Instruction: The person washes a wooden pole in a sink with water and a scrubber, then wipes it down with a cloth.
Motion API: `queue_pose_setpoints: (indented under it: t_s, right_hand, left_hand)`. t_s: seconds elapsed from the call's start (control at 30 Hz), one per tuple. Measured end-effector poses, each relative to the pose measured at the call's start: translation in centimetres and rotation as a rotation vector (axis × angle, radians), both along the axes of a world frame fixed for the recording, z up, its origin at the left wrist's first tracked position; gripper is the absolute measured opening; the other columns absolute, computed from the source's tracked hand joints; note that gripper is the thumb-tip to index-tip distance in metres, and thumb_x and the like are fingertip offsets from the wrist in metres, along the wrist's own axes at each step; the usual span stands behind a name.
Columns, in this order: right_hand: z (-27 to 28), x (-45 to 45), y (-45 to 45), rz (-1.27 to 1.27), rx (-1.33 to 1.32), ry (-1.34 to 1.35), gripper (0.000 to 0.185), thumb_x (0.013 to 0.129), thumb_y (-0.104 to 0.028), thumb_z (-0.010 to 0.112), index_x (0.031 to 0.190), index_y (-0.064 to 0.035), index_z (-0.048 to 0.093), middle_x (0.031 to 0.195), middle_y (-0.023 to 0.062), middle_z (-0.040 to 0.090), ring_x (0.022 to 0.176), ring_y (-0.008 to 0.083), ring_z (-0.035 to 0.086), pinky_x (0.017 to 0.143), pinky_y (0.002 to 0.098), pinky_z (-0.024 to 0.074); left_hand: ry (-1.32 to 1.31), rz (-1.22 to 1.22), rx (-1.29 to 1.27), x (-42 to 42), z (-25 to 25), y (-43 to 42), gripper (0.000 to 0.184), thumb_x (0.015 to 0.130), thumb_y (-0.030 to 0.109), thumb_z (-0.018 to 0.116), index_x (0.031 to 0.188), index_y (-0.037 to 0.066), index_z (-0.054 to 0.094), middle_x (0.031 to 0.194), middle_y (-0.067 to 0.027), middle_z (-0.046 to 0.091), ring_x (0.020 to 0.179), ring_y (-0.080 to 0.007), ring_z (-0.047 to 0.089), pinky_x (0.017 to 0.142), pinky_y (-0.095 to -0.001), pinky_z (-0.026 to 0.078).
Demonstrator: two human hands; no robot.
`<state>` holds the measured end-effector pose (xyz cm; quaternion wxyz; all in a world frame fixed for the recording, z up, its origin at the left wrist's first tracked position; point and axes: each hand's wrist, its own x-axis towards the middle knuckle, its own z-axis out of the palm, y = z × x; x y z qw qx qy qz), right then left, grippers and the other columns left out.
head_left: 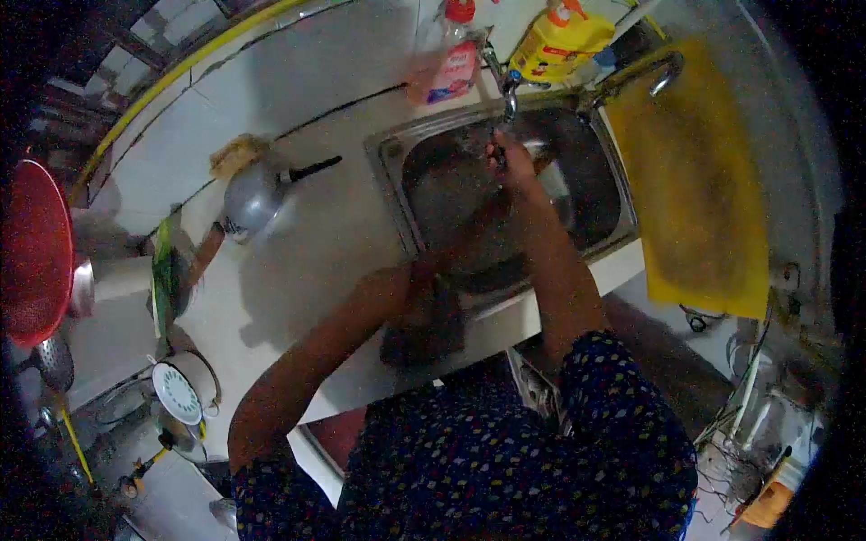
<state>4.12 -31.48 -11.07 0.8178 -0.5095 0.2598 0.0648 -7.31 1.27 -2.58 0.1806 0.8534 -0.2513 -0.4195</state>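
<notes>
My right hand (511, 164) is over the sink (397, 194), just below the faucet (511, 97). Its fingers curl round something dark that is too blurred to name. My left forearm (356, 316) crosses the counter into the shadowed basin and passes beneath my right arm. Shadow and that arm hide the left hand's fingers. In the basin near both hands lies a pale, rounded piece of kitchenware (555, 185), partly covered by my right forearm.
Behind the sink stand a pink-labelled bottle (454, 68) and a yellow bottle (559, 45). A yellow mat (699, 189) hangs at the right. On the counter's left are a grey pan (255, 198) with a black handle, a sponge (239, 155) and a red colander (38, 252).
</notes>
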Motion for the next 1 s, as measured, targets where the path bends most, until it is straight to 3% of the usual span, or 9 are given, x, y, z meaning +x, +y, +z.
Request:
queue_pose_setpoints:
  t_s: [0.17,0.2,0.33,0.5,0.53,0.6,0.7,0.93,1.0]
  right_hand:
    - [1.2,-11.0,6.1,0.247,-1.14,-0.455,0.022,0.093,-0.026,0.059,0.091,-0.0047,0.059,0.085,0.0033,0.062,0.073,0.0221,0.06,0.064,0.036,0.0485]
    - [-2.3,-15.0,8.1,0.213,-0.745,-0.515,0.019,0.091,-0.025,0.06,0.092,-0.0058,0.06,0.091,0.0064,0.061,0.081,0.0238,0.059,0.067,0.0378,0.0473]
    - [3.3,-17.0,15.3,0.353,-1.303,-0.744,0.014,0.086,-0.017,0.064,0.097,-0.0086,0.063,0.109,0.0143,0.055,0.101,0.0281,0.055,0.081,0.0413,0.0458]
    - [-6.5,-12.5,5.0,0.057,-1.556,-0.514,0.02,0.083,-0.024,0.064,0.094,-0.0079,0.065,0.097,0.0122,0.06,0.086,0.0303,0.059,0.076,0.041,0.0482]
    - [-8.5,-10.8,2.1,-0.063,-1.267,-0.25,0.023,0.083,-0.027,0.064,0.096,-0.0079,0.065,0.095,0.0123,0.06,0.083,0.0304,0.06,0.075,0.0407,0.0487]
    - [-2.3,-9.8,1.7,-0.064,-1.407,-0.022,0.027,0.083,-0.032,0.063,0.094,-0.0073,0.066,0.094,0.0119,0.061,0.081,0.03,0.061,0.075,0.0397,0.05]
    - [-7.0,-9.7,-2.0,0.208,-1.483,-0.194,0.03,0.082,-0.035,0.063,0.094,-0.0074,0.067,0.092,0.0108,0.062,0.082,0.0299,0.061,0.075,0.0405,0.05]
    - [-3.7,-14.0,3.2,0.216,-1.429,-0.276,0.024,0.08,-0.027,0.063,0.096,-0.0091,0.067,0.098,0.0105,0.063,0.084,0.0306,0.06,0.079,0.0397,0.0475]
    - [-1.8,-15.1,1.1,0.271,-1.491,-0.15,0.027,0.073,-0.014,0.068,0.1,-0.0093,0.066,0.107,0.0113,0.061,0.09,0.0301,0.059,0.082,0.0373,0.0469]
  left_hand:
    - [0.015,-0.04,-0.086,0.0,-3.3,0.9,0.049,0.086,0.04,0.056,0.122,0.007,0.051,0.113,-0.0283,0.058,0.095,-0.0415,0.062,0.082,-0.0514,0.049]
    - [-0.005,-0.042,-0.167,-0.1,-3.4,0.9,0.049,0.086,0.04,0.056,0.122,0.007,0.051,0.115,-0.0293,0.056,0.095,-0.0418,0.062,0.082,-0.0515,0.049]
    - [0.048,0.062,-0.118,-0.1,-3.3,0.8,0.051,0.084,0.036,0.056,0.127,0.009,0.048,0.125,-0.0348,0.046,0.095,-0.0439,0.062,0.083,-0.0503,0.05]
    - [-0.07,-0.116,-0.173,-0.3,-5.3,2.0,0.055,0.083,0.031,0.058,0.129,0.005,0.044,0.116,-0.0356,0.051,0.094,-0.0452,0.061,0.08,-0.0484,0.051]
    - [-0.075,-0.113,-0.195,-0.2,-4.9,2.0,0.056,0.083,0.031,0.059,0.13,0.004,0.042,0.115,-0.0352,0.052,0.094,-0.0453,0.061,0.079,-0.0482,0.052]
    - [0.065,0.084,-0.117,-0.3,-1.5,1.3,0.062,0.082,0.029,0.062,0.131,0.002,0.036,0.116,-0.0331,0.052,0.094,-0.0452,0.061,0.079,-0.0486,0.051]
    - [-0.006,0.213,-0.151,-0.5,0.5,0.9,0.07,0.08,0.026,0.066,0.132,0.0,0.028,0.118,-0.0289,0.053,0.095,-0.0442,0.061,0.08,-0.0483,0.05]
    - [-0.132,0.193,-0.262,-0.3,-3.7,1.4,0.06,0.079,0.025,0.069,0.127,0.005,0.039,0.11,-0.0208,0.059,0.1,-0.0386,0.061,0.083,-0.0449,0.049]
    - [0.226,0.291,-0.288,1.9,-1.9,1.5,0.05,0.078,0.022,0.07,0.12,0.006,0.049,0.106,-0.0182,0.061,0.101,-0.0342,0.061,0.084,-0.0439,0.048]
